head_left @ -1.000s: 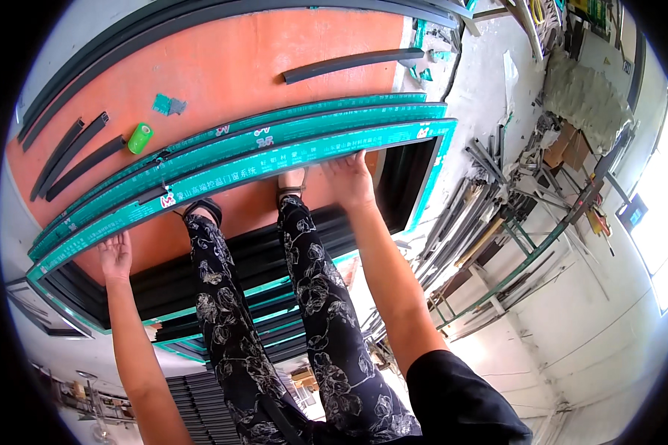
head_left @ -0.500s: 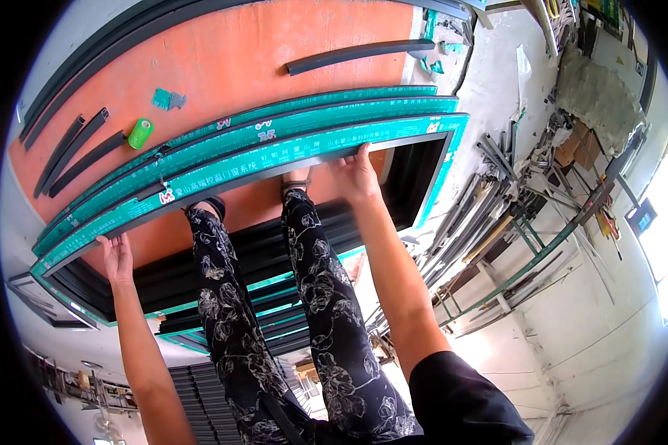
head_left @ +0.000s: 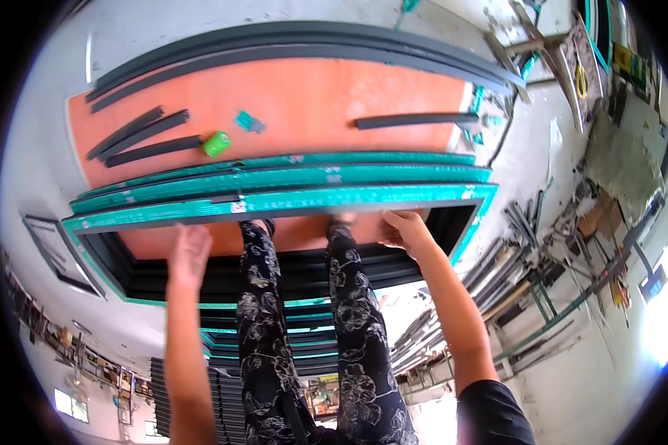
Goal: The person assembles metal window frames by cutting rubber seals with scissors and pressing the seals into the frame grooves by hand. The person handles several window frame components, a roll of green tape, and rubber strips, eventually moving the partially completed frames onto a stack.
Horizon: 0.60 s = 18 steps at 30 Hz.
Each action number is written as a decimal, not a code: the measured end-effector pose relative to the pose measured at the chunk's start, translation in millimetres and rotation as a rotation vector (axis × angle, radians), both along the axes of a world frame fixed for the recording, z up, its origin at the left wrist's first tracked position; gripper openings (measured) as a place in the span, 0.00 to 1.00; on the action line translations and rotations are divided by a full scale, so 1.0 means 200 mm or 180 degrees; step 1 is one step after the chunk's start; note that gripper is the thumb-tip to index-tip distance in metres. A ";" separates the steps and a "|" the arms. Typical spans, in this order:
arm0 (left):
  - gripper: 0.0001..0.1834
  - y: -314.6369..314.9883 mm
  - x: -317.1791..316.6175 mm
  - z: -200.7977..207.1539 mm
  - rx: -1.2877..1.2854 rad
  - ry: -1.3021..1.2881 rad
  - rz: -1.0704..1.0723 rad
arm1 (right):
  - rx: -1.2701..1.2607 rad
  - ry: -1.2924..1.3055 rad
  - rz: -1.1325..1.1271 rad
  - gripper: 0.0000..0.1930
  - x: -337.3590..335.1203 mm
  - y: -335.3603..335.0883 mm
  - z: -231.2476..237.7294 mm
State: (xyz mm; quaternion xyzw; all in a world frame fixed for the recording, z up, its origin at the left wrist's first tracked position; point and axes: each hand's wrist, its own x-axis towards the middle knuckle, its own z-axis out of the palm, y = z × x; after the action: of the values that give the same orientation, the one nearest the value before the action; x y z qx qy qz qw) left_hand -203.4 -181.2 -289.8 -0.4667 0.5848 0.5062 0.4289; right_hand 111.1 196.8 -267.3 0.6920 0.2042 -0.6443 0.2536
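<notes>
We have the nearest green-faced frame [head_left: 312, 200] at twelve o'clock — left hand [head_left: 189, 252] unclenched at eleven, right hand [head_left: 406, 231] at one, grip unclear — both by its near edge. Beyond, orange board [head_left: 297, 96] stretches toward dark bars [head_left: 304, 50].

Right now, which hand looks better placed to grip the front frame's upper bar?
Right, probably: the right hand is bent close to the upper bar, while the left hand is blurred just below it; contact is unclear.
</notes>
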 end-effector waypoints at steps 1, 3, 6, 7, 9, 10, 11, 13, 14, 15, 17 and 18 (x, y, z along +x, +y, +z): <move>0.21 0.16 0.12 0.14 -0.0004 0.0069 -0.0225 | 0.0142 0.0026 0.0420 0.16 -0.12 0.04 0.06; 0.13 0.46 0.31 0.41 0.0379 -0.0129 -0.0250 | 0.1228 0.0742 0.1058 0.15 -0.26 0.06 -0.04; 0.08 0.71 0.58 0.66 0.0501 -0.0656 -0.0686 | 0.2739 0.1398 0.3281 0.09 -0.74 0.17 -0.31; 0.08 0.75 0.68 0.71 0.0571 -0.0989 -0.0412 | 0.3058 0.1451 0.3317 0.10 -0.87 0.22 -0.43; 0.13 0.79 0.86 0.73 0.0951 -0.0999 -0.0603 | 0.3452 0.1113 0.4357 0.18 -1.18 0.33 -0.65; 0.16 0.78 0.91 0.70 0.1254 -0.0930 -0.0919 | 0.4096 0.1091 0.4748 0.16 -1.32 0.37 -0.74; 0.19 0.77 0.94 0.66 0.1555 -0.0858 -0.1243 | 0.4449 0.1110 0.4990 0.15 -1.43 0.43 -0.81; 0.16 0.78 0.84 0.60 0.1388 -0.1174 -0.0979 | 0.4098 0.0424 0.5532 0.09 -1.54 0.44 -0.95; 0.15 0.77 0.79 0.56 0.1263 -0.0795 -0.0827 | 0.4428 0.0273 0.5583 0.07 -1.60 0.39 -0.97; 0.15 0.75 0.75 0.54 0.1142 -0.0440 -0.0659 | 0.4743 0.0109 0.5652 0.06 -1.62 0.35 -1.01; 0.15 0.73 0.74 0.51 0.0820 -0.0143 -0.0678 | 0.4887 0.0051 0.5830 0.04 -1.61 0.29 -1.03; 0.15 0.73 0.76 0.49 0.0749 -0.0353 -0.0540 | 0.4933 0.0067 0.6041 0.03 -1.59 0.31 -1.05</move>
State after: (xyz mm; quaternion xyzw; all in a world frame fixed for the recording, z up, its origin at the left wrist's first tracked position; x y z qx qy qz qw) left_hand -52.0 -35.7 -191.5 -0.3893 0.5342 0.5066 0.5535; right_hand -206.9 259.2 -476.5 0.2313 0.9589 0.0824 0.1420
